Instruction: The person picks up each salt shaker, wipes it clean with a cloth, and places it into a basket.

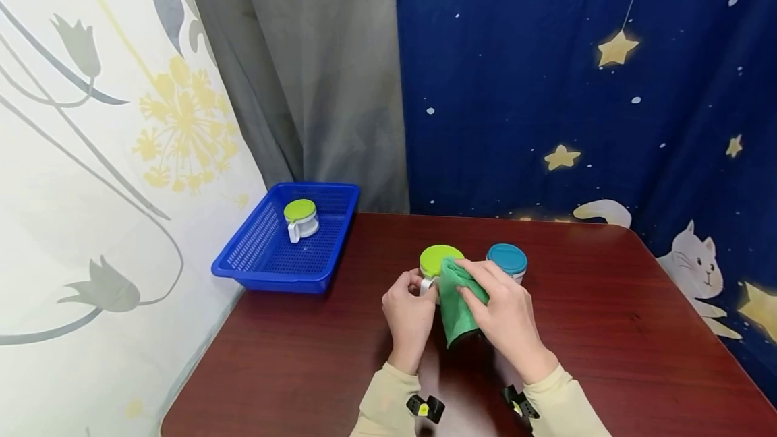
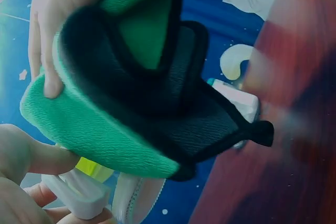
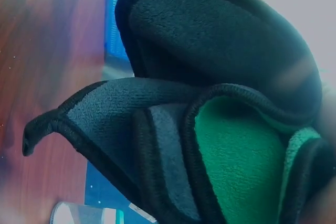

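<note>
My left hand (image 1: 410, 312) grips the white handle (image 2: 86, 195) of a clear jar with a lime-green lid (image 1: 440, 258). A folded cloth (image 1: 455, 302), green on one face and dark grey on the other with black edging, is held in my right hand (image 1: 500, 309) against the jar's lid and side. The cloth hides much of the jar in the head view. In the right wrist view the cloth (image 3: 236, 145) fills most of the picture and covers the fingers. Just behind my right hand stands a second jar with a blue lid (image 1: 507, 258).
At the table's back left sits a blue perforated basket (image 1: 276, 278). Inside it is another lime-lidded jar (image 1: 301, 219) with a white handle. Curtains hang behind the dark red wooden table (image 1: 291, 363), and a patterned white wall (image 1: 121, 221) runs along the left.
</note>
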Demonstrator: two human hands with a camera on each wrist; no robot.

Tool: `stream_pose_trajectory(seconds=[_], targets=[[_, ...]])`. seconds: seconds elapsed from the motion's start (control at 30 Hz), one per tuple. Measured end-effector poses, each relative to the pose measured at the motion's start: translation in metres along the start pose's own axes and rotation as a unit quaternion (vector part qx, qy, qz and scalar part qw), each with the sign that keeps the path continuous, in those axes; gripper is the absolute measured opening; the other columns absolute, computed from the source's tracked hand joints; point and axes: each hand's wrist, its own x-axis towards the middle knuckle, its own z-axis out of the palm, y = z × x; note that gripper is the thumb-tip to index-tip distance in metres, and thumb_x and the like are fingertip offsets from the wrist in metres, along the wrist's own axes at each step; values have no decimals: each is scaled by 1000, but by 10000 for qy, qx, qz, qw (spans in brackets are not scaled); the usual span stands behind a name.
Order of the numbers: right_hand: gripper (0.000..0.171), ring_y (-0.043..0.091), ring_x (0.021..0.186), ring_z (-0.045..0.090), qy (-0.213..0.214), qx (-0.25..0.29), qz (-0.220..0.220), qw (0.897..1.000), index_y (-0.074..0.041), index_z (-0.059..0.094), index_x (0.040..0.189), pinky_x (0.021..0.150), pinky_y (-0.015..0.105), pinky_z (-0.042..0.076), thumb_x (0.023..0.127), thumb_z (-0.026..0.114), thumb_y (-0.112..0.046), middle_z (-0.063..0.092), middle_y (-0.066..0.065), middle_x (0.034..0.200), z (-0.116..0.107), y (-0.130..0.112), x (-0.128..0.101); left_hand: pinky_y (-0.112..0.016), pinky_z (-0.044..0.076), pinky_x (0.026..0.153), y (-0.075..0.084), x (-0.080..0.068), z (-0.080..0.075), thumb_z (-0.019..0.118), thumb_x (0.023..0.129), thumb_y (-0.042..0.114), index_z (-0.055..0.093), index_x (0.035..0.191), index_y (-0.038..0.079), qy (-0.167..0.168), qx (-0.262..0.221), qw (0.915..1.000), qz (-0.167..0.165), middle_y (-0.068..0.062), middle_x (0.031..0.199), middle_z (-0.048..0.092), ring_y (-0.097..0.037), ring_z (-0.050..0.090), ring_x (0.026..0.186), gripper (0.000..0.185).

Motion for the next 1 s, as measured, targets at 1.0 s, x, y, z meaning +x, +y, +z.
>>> stream_pose_trajectory(seconds=[1.0], targets=[[49, 6, 94, 66, 306, 304, -365, 9984, -22, 71, 123, 74, 27, 55, 78, 82, -5, 67, -11, 111, 22, -6, -33, -31, 52, 64, 14, 13, -31, 93, 71, 21, 62, 74, 13, -371, -566, 9968, -434, -2, 105, 74, -16, 63, 80, 31]])
